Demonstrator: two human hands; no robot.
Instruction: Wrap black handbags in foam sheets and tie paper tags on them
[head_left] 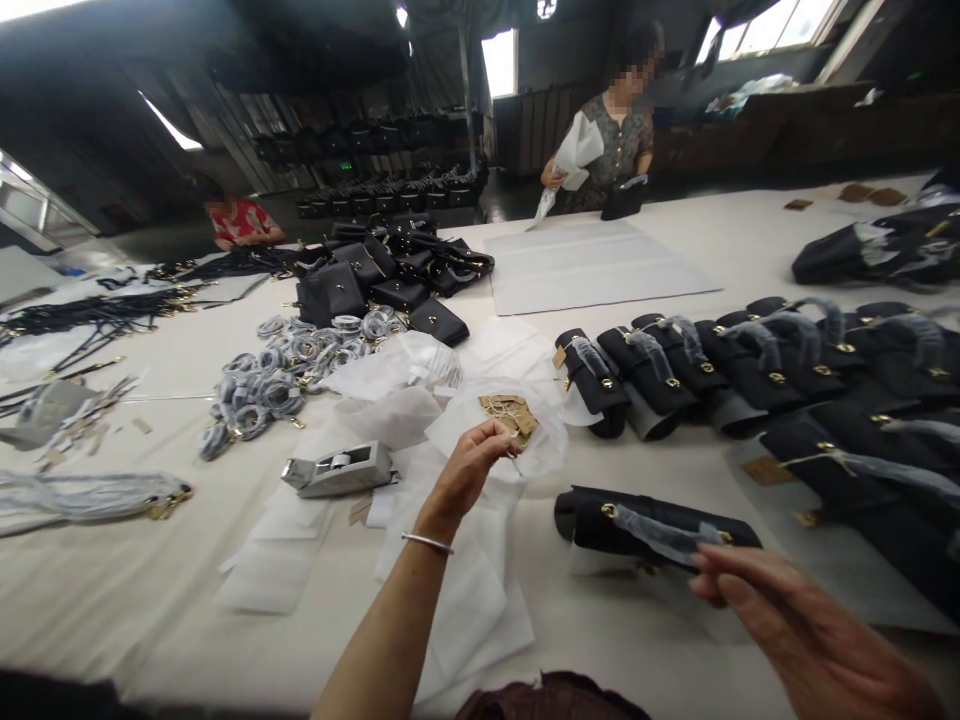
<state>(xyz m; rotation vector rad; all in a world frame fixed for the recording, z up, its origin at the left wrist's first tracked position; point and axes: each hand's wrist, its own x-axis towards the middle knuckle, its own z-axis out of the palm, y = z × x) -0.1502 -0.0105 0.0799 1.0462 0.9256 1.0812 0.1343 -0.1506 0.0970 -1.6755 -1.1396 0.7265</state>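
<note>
Two bare hands are yours here. Your left hand (471,462) has its thumb and fingers drawn together at the brown tags (517,412); the fingertips hide part of that heap, and whether they are closed on a tag or its cord cannot be told. Your right hand (795,600), blurred and with its wrist running toward the frame edge, has thumb and fingers close together beside the handle (652,537) of the front black bag (587,522); you cannot tell from here whether they touch it. That bag lies on the table just ahead of your right hand, its far end partly behind your fingers. The tags lie in one clear plastic bag (551,445), too overlapped to count.

Beside your left arm, which wears one bracelet (427,543), sits one tape dispenser (349,472); white sheets (465,620) overlap under the arm, their number unclear. To the right, three black bags (596,385) stand apart enough to count; others behind them overlap and run off the frame. Farther out, the coiled straps (277,392) and a heap of black bags (330,293) defy counting. Two people show beyond: one standing (619,140), one in red (247,220), partly hidden in the dimness.
</note>
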